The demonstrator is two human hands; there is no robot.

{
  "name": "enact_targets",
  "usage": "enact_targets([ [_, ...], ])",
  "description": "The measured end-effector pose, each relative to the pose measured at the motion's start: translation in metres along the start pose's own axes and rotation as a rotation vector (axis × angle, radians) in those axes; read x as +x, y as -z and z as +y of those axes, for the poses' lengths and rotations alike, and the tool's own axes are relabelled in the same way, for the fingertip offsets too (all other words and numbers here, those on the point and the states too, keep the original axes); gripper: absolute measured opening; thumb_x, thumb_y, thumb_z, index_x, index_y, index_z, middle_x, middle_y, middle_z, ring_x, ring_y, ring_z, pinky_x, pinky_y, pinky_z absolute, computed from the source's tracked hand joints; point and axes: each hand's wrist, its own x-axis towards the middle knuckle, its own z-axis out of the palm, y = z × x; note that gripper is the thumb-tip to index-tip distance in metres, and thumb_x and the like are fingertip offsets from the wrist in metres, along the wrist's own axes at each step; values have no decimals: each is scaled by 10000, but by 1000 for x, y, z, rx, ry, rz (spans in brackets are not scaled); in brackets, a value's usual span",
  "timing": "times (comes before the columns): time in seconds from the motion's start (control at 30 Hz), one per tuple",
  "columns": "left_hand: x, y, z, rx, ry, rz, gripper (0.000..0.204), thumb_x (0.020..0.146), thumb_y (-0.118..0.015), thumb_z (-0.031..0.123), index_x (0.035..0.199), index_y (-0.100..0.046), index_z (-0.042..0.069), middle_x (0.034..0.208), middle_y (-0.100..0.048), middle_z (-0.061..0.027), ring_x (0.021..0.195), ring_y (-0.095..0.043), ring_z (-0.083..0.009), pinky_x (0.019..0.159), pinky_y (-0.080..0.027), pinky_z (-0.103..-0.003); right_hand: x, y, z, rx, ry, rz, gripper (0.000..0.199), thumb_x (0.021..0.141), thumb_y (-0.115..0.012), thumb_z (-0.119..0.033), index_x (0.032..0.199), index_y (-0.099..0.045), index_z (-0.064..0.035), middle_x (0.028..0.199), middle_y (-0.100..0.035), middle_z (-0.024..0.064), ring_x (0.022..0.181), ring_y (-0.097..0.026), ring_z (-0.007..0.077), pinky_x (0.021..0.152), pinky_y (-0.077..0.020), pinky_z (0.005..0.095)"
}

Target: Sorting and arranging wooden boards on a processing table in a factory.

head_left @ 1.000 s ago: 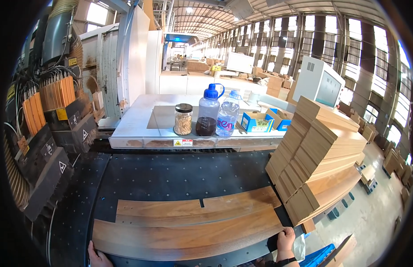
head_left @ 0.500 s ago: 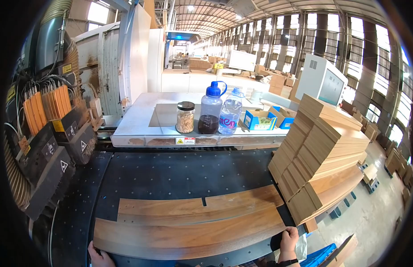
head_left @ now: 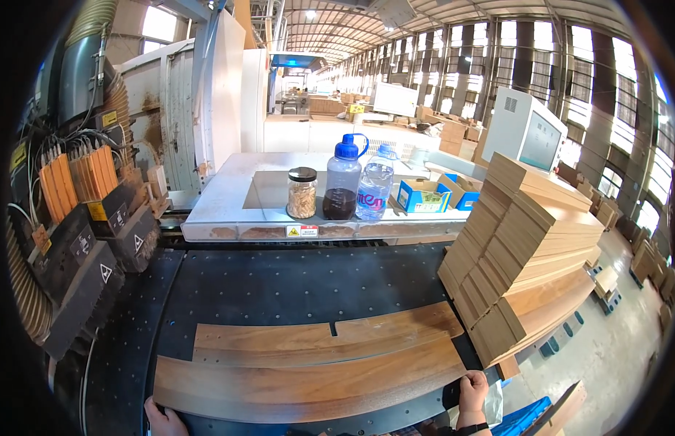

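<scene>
A long wood-grain board (head_left: 308, 386) spans the near part of the black table, held at its two ends. At its left end my left hand (head_left: 163, 419) is closed on the near corner, with part of the hand cut off by the lower edge of the view. My right hand (head_left: 473, 396) grips the right end, thumb on top and the fingers curled beneath. Just beyond lies a second wood-grain board (head_left: 257, 340) with a small dark notch in its far edge. The front board partly covers that second board.
The dotted black table (head_left: 279, 283) stretches beyond the boards. Stacked boards (head_left: 526, 247) rise at the right. Farther back, a white machine surface (head_left: 228, 189) carries a jar (head_left: 302, 196), two bottles (head_left: 342, 182) and small blue boxes (head_left: 425, 196). Machine heads with brushes (head_left: 83, 283) stand left.
</scene>
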Motion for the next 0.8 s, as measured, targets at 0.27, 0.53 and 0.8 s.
enact_targets([
  [0.27,-1,7,15,-1,-57,1,400,816,-499,118,1173,-490,-60,1152,-494,-315,1106,-450,-436,981,-343,-444,-1,0,2,0,-10,2,21,682,-582,23,672,-569,11,729,-590,97,702,-578,211,662,-460,289],
  [0.53,-2,9,16,7,-3,-51,392,835,-483,105,1192,-480,-57,1176,-490,-312,1138,-440,-424,999,-330,-426,-1,0,-6,-24,2,1,28,677,-591,29,687,-577,7,739,-590,101,712,-581,219,676,-466,297],
  [0.8,-2,11,19,-25,-14,-46,380,841,-484,107,1186,-488,-52,1165,-501,-305,1111,-463,-423,972,-353,-429,-1,3,0,4,1,-22,25,680,-593,25,692,-581,6,749,-595,100,721,-585,217,682,-466,297],
])
